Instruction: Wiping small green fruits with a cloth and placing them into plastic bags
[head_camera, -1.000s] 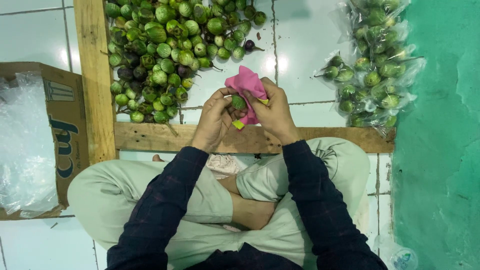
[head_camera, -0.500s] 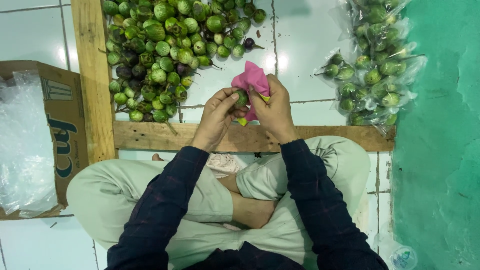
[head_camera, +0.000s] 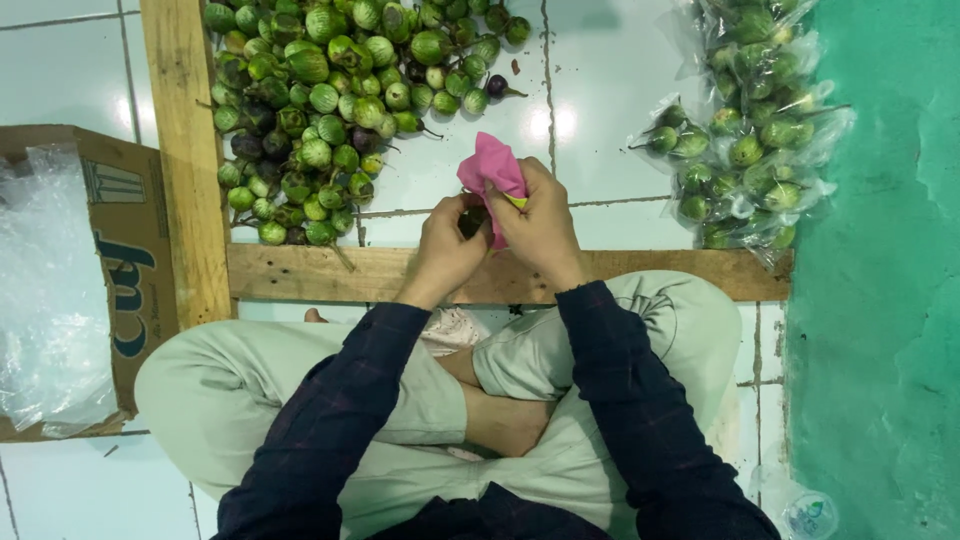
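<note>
Head view is showing both hands closed: right hand (head_camera: 535, 225) gripping pink cloth (head_camera: 492, 170), left hand (head_camera: 450, 245) pinching a small eggplant (head_camera: 473, 220). Turning it steadily would wipe evenly.

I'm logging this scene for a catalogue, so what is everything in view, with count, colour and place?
Loose eggplants: many, green, some purple, heap top left.
Bagged eggplants: several clear bags, top right.
Wooden frame: two planks, left and across the middle.
Cardboard box: one, brown, far left, holding clear plastic.
Floor tiles: white.
Wall: green, right.
Pink cloth: one, in right hand.
Left hand: grip around a small dark eggplant.
</note>
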